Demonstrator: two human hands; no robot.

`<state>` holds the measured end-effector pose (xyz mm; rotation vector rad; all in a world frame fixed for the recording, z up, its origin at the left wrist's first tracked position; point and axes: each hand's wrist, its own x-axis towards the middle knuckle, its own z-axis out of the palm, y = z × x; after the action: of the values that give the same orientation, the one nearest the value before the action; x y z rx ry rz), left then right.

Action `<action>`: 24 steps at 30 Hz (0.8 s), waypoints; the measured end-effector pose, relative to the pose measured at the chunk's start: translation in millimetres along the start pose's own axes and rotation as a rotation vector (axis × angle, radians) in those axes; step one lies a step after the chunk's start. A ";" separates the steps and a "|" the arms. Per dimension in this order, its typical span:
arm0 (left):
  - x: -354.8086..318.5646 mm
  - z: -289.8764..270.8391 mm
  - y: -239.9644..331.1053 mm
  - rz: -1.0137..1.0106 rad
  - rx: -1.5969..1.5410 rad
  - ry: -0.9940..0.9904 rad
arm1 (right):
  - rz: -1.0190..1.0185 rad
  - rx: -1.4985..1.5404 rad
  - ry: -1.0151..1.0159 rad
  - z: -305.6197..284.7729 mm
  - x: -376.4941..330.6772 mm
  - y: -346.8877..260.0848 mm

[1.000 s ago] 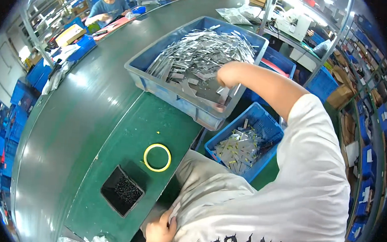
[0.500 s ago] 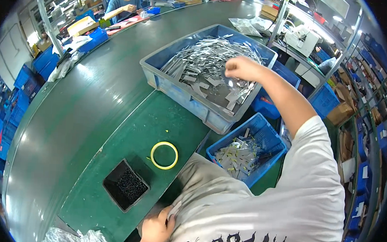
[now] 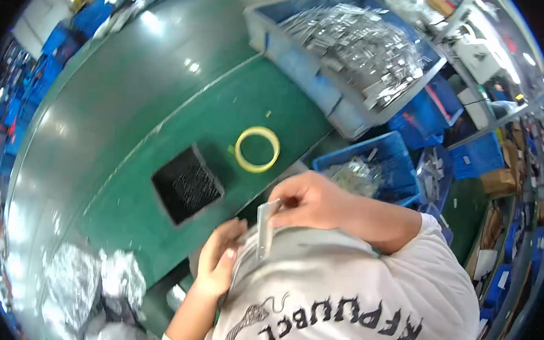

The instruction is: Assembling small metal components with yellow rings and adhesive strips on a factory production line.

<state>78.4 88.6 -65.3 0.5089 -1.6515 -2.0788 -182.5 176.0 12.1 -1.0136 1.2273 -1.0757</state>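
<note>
In front of my shirt, my right hand (image 3: 307,200) is closed on a thin, flat silvery strip (image 3: 262,232), pinched near its upper end and hanging roughly upright. Just left of the strip is my left hand (image 3: 220,257), its thumb apart from its curled fingers. I see nothing in that hand, though its inner side is partly hidden and a little blurred. Beyond both hands, a roll of yellow tape (image 3: 257,149) lies flat on the green work surface (image 3: 126,205). To its left stands a black square box (image 3: 187,185) holding many small dark pieces.
A large grey-blue tub (image 3: 344,103) full of silvery metal strips stands at the far right. Nearer me is a smaller blue crate (image 3: 402,178) with clear and yellowish pieces. Crumpled clear plastic bags (image 3: 90,283) lie at the lower left. Blue bins (image 3: 478,154) stand further right.
My right hand has come from above the large tub to in front of my shirt, now with a strip. My left hand has risen, its small pale piece no longer visible there. The view has shifted.
</note>
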 end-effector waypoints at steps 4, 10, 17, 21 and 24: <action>-6.4 3.8 6.0 0.077 0.097 0.054 | -0.127 -0.248 -0.119 46.0 26.0 33.1; -4.4 19.4 12.0 -0.094 0.039 0.212 | -0.568 -0.574 -0.037 41.4 46.8 34.1; -2.6 12.7 11.0 -0.247 -0.041 0.284 | -0.541 -1.179 0.509 -7.9 87.6 53.1; -2.4 9.6 6.2 -0.234 -0.072 0.311 | -0.454 -1.242 0.416 -0.7 86.1 63.5; 1.9 7.8 5.6 -0.212 -0.090 0.311 | -0.508 -1.258 0.418 -4.2 83.8 67.0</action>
<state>73.2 92.8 -58.2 0.9586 -1.3692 -2.0796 -179.3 107.7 -70.6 -2.2087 2.1387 -0.8366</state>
